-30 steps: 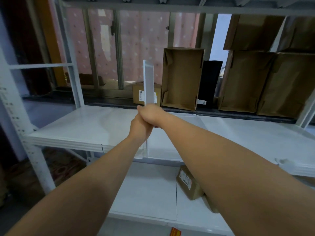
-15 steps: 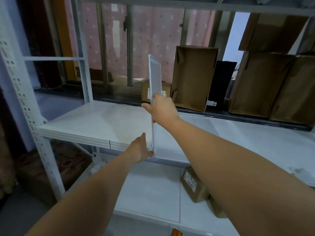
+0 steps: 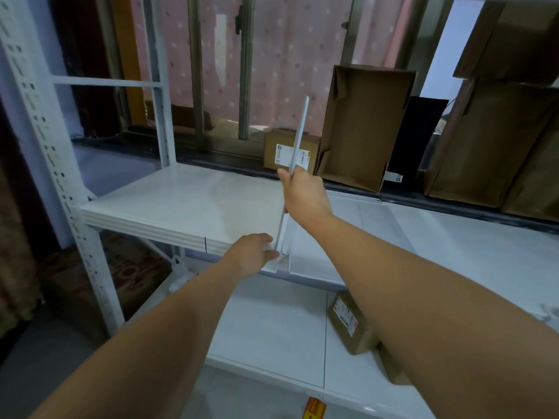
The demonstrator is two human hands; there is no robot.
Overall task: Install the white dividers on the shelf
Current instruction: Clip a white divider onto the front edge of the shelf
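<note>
A thin white divider (image 3: pixel 299 131) stands almost upright on the white shelf (image 3: pixel 181 207), seen edge-on and leaning slightly to the right at its top. My right hand (image 3: pixel 302 192) grips it around its middle. Its lower end meets the shelf's front edge, where my left hand (image 3: pixel 257 252) rests with fingers against the divider's foot and the shelf lip. Whether the left hand pinches the divider or only touches it is unclear.
A white perforated upright (image 3: pixel 45 146) stands at the left. Cardboard boxes (image 3: pixel 363 128) line the window ledge behind the shelf. A lower shelf (image 3: pixel 272 328) carries a small labelled carton (image 3: pixel 351 322). More white shelf runs off to the right (image 3: pixel 469 246).
My left hand let go of the divider's middle and dropped to its foot at the shelf edge. The divider came down onto the shelf. The view shifted right and closer.
</note>
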